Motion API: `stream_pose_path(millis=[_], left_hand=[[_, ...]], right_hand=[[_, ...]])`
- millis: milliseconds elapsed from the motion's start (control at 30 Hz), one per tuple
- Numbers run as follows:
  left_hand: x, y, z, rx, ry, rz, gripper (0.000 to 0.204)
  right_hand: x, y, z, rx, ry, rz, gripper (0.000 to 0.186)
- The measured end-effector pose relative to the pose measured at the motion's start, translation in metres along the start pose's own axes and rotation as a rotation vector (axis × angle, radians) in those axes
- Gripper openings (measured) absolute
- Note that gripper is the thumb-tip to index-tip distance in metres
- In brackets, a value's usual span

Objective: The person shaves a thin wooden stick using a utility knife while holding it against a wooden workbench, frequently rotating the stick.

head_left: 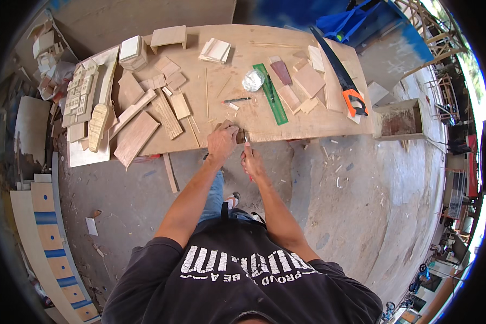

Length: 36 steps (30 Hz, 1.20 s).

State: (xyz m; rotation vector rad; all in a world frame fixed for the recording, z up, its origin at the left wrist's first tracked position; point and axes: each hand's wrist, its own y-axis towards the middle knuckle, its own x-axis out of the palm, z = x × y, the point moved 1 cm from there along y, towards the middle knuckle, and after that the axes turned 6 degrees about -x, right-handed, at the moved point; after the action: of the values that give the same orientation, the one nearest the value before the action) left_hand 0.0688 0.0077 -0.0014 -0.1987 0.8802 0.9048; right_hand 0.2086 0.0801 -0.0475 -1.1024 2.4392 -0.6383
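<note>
At the near edge of the plywood workbench [286,129], I see my left hand [222,141] pressing a small wood piece [240,136] down, fingers curled over it. My right hand [252,160], fingers wrapped tight, grips what looks like a small blade [247,139] touching it.

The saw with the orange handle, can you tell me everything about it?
The saw lies flat on the right end of the wooden table. Its long, dark blade runs slanted from the far edge toward the near right corner, ending in an orange and black handle with a grip hole. The blade rests on the tabletop beside thin wood pieces, and the handle seems to lie partly on a pale scrap. No hand touches it; both hands are busy at the table's near edge.
</note>
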Motion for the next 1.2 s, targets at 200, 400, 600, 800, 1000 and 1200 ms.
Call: stream_pose_path(millis=[200,400,600,800,1000,1200], left_hand=[[-0.001,-0.001,-0.001,0.036,0.045,0.001,0.007],[0.0,0.0,0.001,0.109,0.046,-0.001,0.005],[0.003,-0.003,-0.006,0.106,0.033,0.001,0.004],[0.003,-0.001,-0.002,0.147,0.038,-0.009,0.004],[-0.003,0.0,-0.004,0.129,0.059,-0.042,0.003],[0.0,0.0,-0.007,0.173,0.106,-0.128,0.009]], right_hand=[[0.007,-0.002,0.002,-0.025,0.02,0.006,0.065],[0.014,0.009,0.017,-0.129,-0.164,0.154,0.072],[0.022,-0.01,-0.02,-0.17,-0.404,0.208,0.077],[0.021,-0.008,-0.028,-0.183,-0.415,0.217,0.069],[-0.018,-0.012,-0.045,0.125,0.176,0.104,0.053],[-0.038,0.015,-0.075,-0.721,-0.502,0.362,0.028]])
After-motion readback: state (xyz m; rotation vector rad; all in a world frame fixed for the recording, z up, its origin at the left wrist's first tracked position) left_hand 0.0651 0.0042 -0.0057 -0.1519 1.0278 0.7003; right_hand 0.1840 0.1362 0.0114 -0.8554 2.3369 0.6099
